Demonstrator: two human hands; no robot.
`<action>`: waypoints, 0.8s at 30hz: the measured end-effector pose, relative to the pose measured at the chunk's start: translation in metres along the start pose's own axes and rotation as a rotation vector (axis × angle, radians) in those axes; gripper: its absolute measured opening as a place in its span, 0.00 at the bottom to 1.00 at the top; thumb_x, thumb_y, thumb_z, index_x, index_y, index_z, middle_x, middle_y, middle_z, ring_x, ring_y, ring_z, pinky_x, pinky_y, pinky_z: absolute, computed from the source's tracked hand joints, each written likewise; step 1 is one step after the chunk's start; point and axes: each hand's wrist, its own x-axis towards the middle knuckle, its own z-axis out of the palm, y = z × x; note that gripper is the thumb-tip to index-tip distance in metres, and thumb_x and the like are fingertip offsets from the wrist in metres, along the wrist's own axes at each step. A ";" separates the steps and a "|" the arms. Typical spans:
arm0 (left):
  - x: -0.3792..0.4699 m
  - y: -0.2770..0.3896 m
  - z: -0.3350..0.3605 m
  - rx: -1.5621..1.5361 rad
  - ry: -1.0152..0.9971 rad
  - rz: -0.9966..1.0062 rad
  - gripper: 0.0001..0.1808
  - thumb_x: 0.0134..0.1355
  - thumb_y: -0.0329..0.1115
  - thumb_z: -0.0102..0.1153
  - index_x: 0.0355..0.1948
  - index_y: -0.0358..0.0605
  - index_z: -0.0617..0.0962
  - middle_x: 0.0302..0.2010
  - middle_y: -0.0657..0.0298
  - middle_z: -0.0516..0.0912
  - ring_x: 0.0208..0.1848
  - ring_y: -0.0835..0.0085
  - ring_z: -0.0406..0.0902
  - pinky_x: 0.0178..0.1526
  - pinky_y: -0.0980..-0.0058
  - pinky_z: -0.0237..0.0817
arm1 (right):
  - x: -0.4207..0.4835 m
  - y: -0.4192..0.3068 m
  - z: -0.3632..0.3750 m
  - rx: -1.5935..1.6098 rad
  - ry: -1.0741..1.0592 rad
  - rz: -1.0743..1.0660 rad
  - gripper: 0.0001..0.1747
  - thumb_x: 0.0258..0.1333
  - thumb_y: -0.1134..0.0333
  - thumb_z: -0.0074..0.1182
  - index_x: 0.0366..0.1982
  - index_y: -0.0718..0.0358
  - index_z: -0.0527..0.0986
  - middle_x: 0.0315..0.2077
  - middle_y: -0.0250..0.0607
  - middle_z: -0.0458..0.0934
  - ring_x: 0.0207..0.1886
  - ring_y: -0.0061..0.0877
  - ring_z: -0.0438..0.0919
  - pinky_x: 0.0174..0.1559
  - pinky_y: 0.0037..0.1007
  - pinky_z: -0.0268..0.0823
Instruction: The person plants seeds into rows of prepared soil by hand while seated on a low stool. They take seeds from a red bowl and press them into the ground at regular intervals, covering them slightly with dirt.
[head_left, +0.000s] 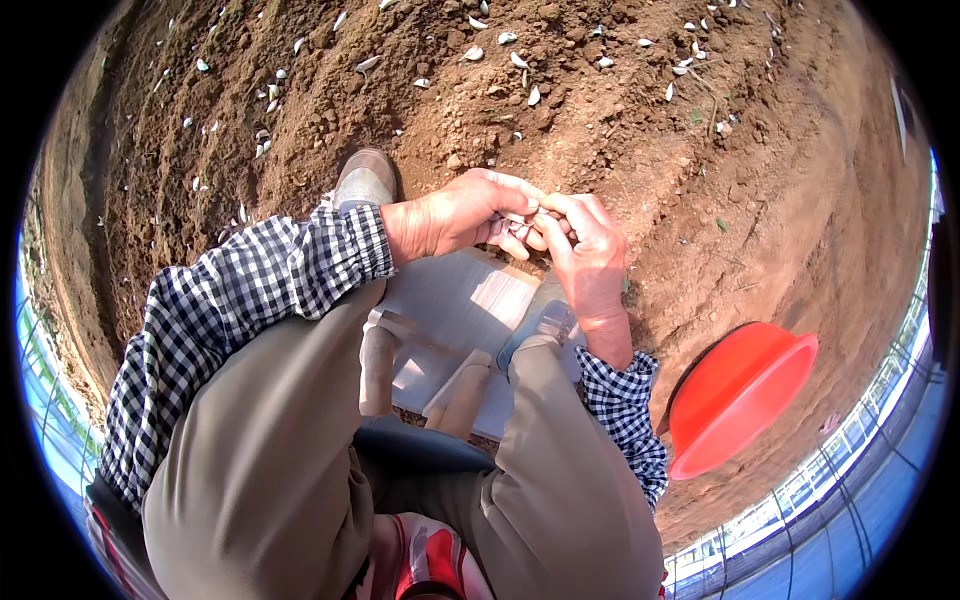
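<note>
My left hand (480, 214) is half closed around several garlic cloves (519, 225), which show between its thumb and fingers. The fingertips of my right hand (589, 240) meet the left thumb just above those cloves; whether they pinch a clove is hidden. Beyond both hands, many pale garlic cloves (519, 60) lie scattered over brown, crumbly soil (450, 120). Both forearms wear black-and-white checked sleeves (255, 262).
A red plastic basin (739, 397) rests tilted on the soil at the right. Between my knees are a pale board (450, 292) and short wooden legs (461, 394). A shoe (366, 180) stands left of my hands.
</note>
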 end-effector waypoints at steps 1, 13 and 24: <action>0.001 -0.001 -0.001 0.023 0.025 0.002 0.10 0.69 0.29 0.54 0.47 0.35 0.80 0.38 0.57 0.86 0.36 0.71 0.86 0.38 0.72 0.80 | -0.001 0.001 0.003 -0.031 -0.001 0.005 0.10 0.53 0.74 0.62 0.40 0.62 0.80 0.35 0.42 0.78 0.34 0.35 0.80 0.37 0.33 0.73; 0.039 0.012 0.008 0.125 0.122 -0.079 0.10 0.68 0.33 0.58 0.44 0.35 0.81 0.35 0.56 0.87 0.31 0.74 0.84 0.28 0.79 0.75 | 0.032 0.038 -0.027 0.042 -0.153 0.313 0.08 0.52 0.73 0.64 0.35 0.62 0.79 0.29 0.37 0.80 0.26 0.20 0.79 0.31 0.24 0.73; 0.052 0.039 0.006 0.013 0.151 -0.039 0.18 0.73 0.40 0.48 0.48 0.33 0.78 0.39 0.51 0.86 0.35 0.65 0.86 0.31 0.73 0.77 | 0.103 0.123 -0.053 -0.668 0.106 -0.085 0.06 0.50 0.66 0.65 0.31 0.56 0.80 0.31 0.34 0.81 0.39 0.33 0.78 0.49 0.35 0.66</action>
